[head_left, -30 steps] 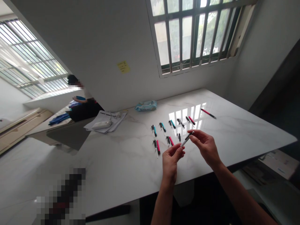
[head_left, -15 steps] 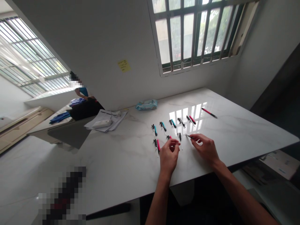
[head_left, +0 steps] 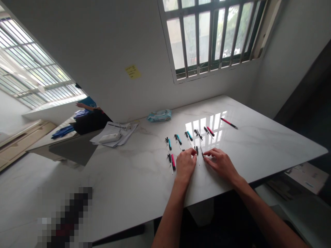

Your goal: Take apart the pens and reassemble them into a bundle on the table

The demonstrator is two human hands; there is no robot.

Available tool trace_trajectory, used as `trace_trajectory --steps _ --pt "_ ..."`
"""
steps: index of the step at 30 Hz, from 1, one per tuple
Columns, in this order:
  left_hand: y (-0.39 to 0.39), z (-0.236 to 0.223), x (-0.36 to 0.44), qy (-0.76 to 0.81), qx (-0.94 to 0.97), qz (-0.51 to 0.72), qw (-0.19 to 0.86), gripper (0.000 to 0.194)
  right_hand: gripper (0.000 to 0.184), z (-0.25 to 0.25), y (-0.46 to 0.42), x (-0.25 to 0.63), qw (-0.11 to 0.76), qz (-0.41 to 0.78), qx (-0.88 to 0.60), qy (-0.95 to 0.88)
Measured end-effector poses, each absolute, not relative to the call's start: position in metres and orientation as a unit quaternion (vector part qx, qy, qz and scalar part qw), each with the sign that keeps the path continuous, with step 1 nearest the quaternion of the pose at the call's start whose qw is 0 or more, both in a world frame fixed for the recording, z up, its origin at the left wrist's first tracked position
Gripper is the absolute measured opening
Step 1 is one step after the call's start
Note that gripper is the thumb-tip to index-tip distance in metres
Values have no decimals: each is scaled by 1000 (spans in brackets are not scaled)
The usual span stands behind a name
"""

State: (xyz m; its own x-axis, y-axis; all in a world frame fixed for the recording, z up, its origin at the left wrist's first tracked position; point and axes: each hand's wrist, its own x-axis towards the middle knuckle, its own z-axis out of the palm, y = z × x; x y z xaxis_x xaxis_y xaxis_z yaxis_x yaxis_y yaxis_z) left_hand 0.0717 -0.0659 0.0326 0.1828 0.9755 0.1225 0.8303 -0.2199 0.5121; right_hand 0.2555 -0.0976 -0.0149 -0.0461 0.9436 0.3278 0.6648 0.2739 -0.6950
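Note:
My right hand (head_left: 221,165) pinches a slim pen barrel (head_left: 202,151), pale at its far end and dark near my fingertips, low over the table or resting on it. My left hand (head_left: 185,163) is curled closed just left of a black pen part (head_left: 197,150) with a thin white refill (head_left: 199,160). Whether its fingers touch that part or hold anything is hidden. Left of this hand lies a pink pen barrel (head_left: 173,162) beside a black clip part (head_left: 169,158). Another set of pen parts is mostly covered by my left hand.
Behind my hands runs a row of pen parts, including a teal barrel (head_left: 170,144) and a pink barrel (head_left: 210,131). A red-and-black pen (head_left: 229,123) lies farther right. A wipes packet (head_left: 159,115) and papers (head_left: 129,132) rest near the wall. A person's arm (head_left: 86,106) shows far left.
The grey-white barrel was held between both hands; my left hand let go and moved left, then toward the black part. My right hand lowered the barrel and turned it to point away.

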Motion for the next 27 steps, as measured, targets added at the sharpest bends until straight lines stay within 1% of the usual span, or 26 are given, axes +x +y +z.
trace_trajectory --steps 5,10,17,23,27 --pt "-65 33 77 601 778 149 106 19 22 -13 -83 252 363 169 -598 -695" --pt "-62 32 83 587 797 129 59 19 23 -15 -70 249 328 163 -603 -708" --pt "-59 25 82 583 798 140 59 18 22 -12 -59 248 312 169 -599 -718" --pt "-72 27 79 573 799 175 46 22 22 -10 -58 248 311 168 -595 -722" --pt "-91 30 75 576 794 185 59 16 23 -10 -66 252 311 172 -600 -717"
